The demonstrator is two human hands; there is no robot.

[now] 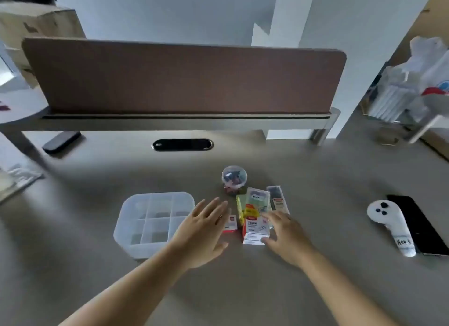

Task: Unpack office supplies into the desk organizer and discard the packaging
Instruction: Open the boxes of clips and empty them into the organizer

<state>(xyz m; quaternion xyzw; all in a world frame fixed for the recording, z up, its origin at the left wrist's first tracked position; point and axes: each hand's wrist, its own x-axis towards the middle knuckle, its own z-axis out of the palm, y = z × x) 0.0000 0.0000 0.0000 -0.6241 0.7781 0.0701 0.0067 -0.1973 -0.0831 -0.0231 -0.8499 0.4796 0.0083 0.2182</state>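
A translucent white desk organizer (136,243) with several compartments sits on the desk at centre left. Right of it lies a cluster of packaged supplies: a white and red box (255,231), a small red and white pack (230,224), a green pack labelled as a stick (257,199), a dark narrow pack (278,199) and a round clear tub of clips (234,177). My left hand (204,231) hovers open between the organizer and the small pack. My right hand (286,235) rests open against the right side of the white and red box.
A brown divider panel (184,77) stands along the desk's far edge, with a cable slot (182,145) in front. A dark case (62,142) lies far left. A white controller (391,226) and a black phone (420,226) lie at right. White bags (413,82) sit far right.
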